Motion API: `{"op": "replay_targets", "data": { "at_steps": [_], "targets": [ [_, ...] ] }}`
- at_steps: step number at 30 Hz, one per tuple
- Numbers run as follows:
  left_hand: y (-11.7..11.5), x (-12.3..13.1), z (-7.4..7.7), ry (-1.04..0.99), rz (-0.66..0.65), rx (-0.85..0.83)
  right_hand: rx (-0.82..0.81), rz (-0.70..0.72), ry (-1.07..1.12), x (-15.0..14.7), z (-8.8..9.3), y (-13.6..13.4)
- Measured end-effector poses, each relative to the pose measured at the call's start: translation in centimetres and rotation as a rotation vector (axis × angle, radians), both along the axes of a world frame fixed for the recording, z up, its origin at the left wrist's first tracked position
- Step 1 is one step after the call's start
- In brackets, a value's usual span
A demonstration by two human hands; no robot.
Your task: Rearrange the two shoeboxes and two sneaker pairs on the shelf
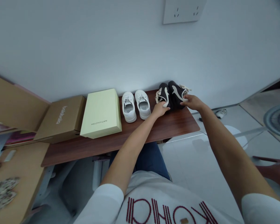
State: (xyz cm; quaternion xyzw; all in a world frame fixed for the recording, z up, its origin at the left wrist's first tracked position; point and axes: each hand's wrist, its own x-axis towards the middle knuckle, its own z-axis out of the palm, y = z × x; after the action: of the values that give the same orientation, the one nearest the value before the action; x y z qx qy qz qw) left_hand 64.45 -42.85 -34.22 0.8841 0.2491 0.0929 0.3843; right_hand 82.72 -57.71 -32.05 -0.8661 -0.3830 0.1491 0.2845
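At the right end of a reddish-brown wooden board (177, 123), two dark shoes with cream trim and laces stand side by side. My left hand (161, 109) grips the heel of the left dark shoe (163, 93). The heel of the right dark shoe (176, 92) is pinched by my right hand (190, 102). Both toes point toward the wall. A pair of white shoes (129, 116) sits just left of them, next to a pale yellow box (101, 112) lettered MEIZHIYUAN.
A brown cardboard box (62, 118) stands left of the yellow one. Behind the board rises a wall with a socket plate (183, 11). A fan (278, 119), a reddish stool (274, 171) and another shoe (221, 113) are at the right.
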Motion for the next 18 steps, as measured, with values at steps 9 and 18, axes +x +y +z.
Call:
{"op": "replay_targets", "data": {
  "at_steps": [9,18],
  "targets": [
    [-2.4,-1.1,3.4,0.286,-0.066,0.387,-0.343,0.082,-0.451,-4.3,1.9,1.3],
    [-2.4,0.5,3.5,0.333,-0.056,0.422,-0.467,0.139,-0.487,-6.1,2.0,3.2]
  ]
}}
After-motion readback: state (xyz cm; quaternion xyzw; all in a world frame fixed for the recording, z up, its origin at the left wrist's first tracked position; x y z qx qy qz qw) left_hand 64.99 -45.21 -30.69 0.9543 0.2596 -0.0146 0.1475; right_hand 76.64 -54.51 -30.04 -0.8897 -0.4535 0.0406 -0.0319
